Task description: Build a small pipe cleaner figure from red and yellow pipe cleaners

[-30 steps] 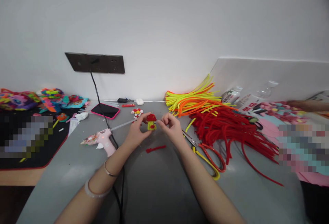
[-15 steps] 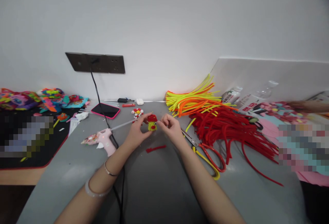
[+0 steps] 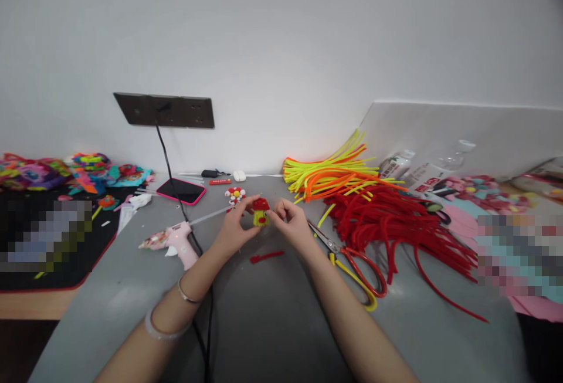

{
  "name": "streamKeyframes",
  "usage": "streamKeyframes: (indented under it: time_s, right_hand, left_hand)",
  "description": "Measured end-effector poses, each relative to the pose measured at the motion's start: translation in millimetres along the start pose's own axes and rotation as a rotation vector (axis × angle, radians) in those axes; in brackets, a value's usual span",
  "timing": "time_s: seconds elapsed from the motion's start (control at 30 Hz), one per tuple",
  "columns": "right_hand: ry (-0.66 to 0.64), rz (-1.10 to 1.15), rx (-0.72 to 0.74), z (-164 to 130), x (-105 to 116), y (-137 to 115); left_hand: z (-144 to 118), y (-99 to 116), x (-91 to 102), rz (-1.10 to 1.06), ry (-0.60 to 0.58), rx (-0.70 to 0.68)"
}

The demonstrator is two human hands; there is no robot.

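Note:
My left hand (image 3: 235,227) grips a small pipe-cleaner figure (image 3: 260,219) between thumb and fingers. The figure has a red top like a cap, a yellow body and a red spot on its front. At its right side is my right hand (image 3: 290,221), fingers curled and closed, with the thumb tip touching the figure where a tiny dark spot shows. What these fingertips pinch is mostly covered. Below the hands lies a short red pipe-cleaner piece (image 3: 267,257). Just right of my right wrist are scissors (image 3: 347,260) with red and yellow handles.
A pink glue gun (image 3: 178,242) lies left, its black cord (image 3: 163,148) running behind my left arm. Around are a phone (image 3: 181,190), a beaded flower (image 3: 235,196), yellow and orange pipe cleaners (image 3: 334,175), red pipe cleaners (image 3: 373,224) and bottles (image 3: 433,172).
My right thumb has moved slightly left against the figure, now largely covering the small googly eye that showed there before. The left hand keeps its hold. At far right, another person's arm has left view.

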State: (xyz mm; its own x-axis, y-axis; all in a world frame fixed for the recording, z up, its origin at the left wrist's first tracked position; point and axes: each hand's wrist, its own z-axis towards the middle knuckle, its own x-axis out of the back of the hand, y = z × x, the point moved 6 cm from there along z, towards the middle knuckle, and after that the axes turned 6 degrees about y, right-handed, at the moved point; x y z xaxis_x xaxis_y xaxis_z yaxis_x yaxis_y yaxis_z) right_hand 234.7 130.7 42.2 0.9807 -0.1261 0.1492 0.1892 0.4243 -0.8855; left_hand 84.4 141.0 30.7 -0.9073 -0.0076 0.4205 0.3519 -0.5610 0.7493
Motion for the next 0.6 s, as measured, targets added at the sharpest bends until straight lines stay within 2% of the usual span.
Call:
streamKeyframes:
  time_s: [0.23, 0.43, 0.53, 0.6]
  right_hand:
    - [0.045, 0.003, 0.012, 0, 3, -3]
    - [0.212, 0.082, 0.038, 5, 20, -1]
    - [0.278, 0.051, 0.067, 12, 23, -11]
    - [0.259, 0.024, 0.107, 21, 15, -27]
  left_hand:
    - [0, 1, 0.7, 0.016, 0.006, -0.012]
    - [1, -3, 0.3, 0.02, 0.014, 0.017]
    - [2, -8, -1.8, 0.008, 0.007, 0.058]
    - [2, -11, -5.2, -0.005, -0.008, 0.075]
